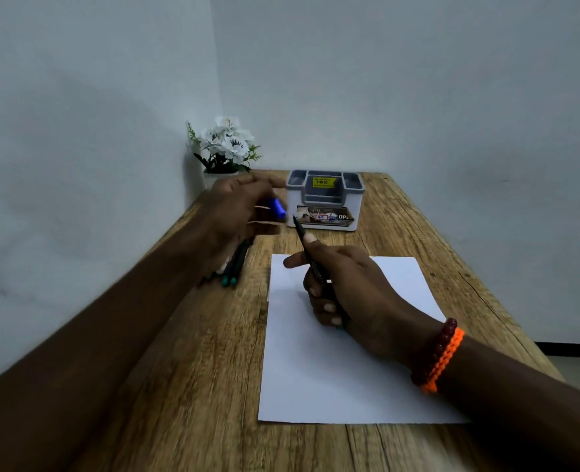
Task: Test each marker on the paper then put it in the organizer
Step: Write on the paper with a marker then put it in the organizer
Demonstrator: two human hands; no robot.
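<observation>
Currently the step in hand looks like the start of a test: a marker has been uncapped but not yet put to paper. The right hand (343, 284) grips a slim black marker (310, 255) in a closed fist, bare tip pointing up and away, above the white sheet of paper (332, 379) lying flat on the wooden counter (186, 386). The left hand (240, 212) is raised near the organizer, fingers curled round a small blue cap (278, 207).

No mark visible on the sheet, so judged: no test done yet. Next move calls for turning the tip down onto the paper, drawing a short stroke, recapping, then dropping the marker into the grey-and-white plastic desk organizer (326, 201), which stands at the far end of the counter, just beyond the paper.

Remaining dark markers with teal ends (235, 267) lie left of the paper, partly hidden under the left hand; count cannot be told. The left hand is motion-blurred, so its exact hold on the cap is unclear. Organizer compartments appear empty from this angle, though their depths are not visible. White artificial flowers (227, 141) sit in the corner.
</observation>
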